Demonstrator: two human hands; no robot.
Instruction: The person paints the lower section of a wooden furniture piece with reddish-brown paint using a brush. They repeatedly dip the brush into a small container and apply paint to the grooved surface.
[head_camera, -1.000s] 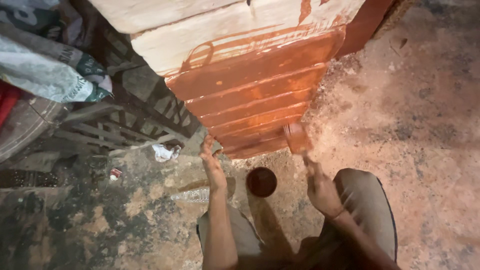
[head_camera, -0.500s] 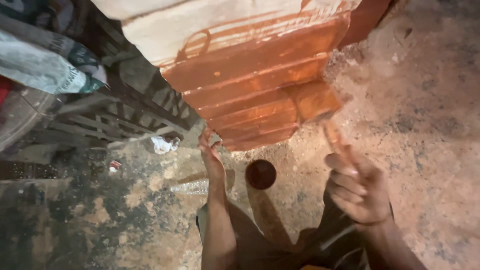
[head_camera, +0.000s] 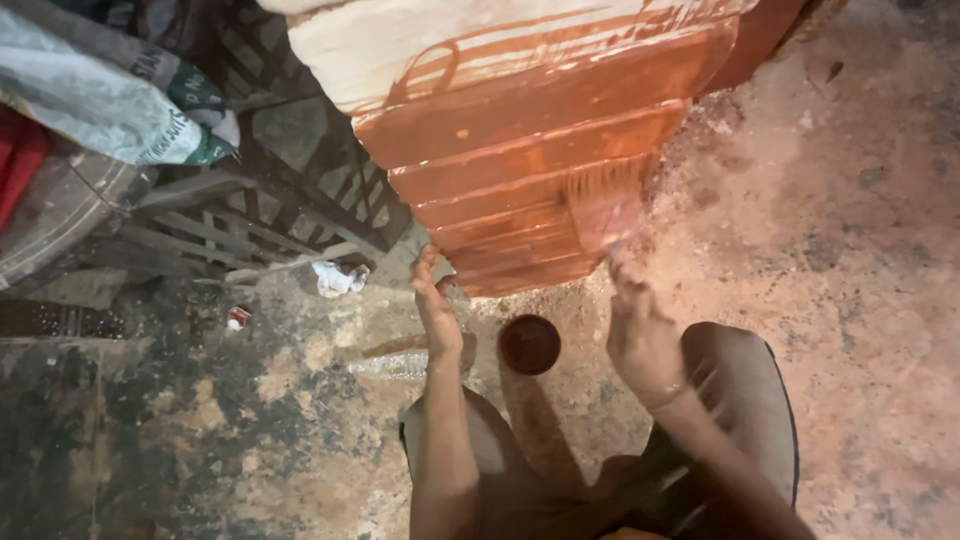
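A stepped wooden piece (head_camera: 520, 130) stands in front of me, its lower steps coated in wet red-brown paint, its top left part bare pale wood. My right hand (head_camera: 640, 335) grips a paintbrush (head_camera: 605, 205) whose bristles press against the lower painted steps at the right; the brush is blurred. My left hand (head_camera: 437, 305) rests with fingers up against the bottom left corner of the piece. A small round cup of dark red-brown paint (head_camera: 529, 344) sits on the ground between my hands.
Dark metal grillwork (head_camera: 250, 200) lies to the left, with a grey-green sack (head_camera: 110, 100) over it. A crumpled white scrap (head_camera: 338, 278) lies on the stained concrete floor (head_camera: 150, 440). Reddish dusty ground (head_camera: 860, 250) spreads to the right. My knees are at the bottom.
My right hand has swung the brush from out at the right, back onto the lower painted steps. My left hand has stayed at the bottom corner of the piece.
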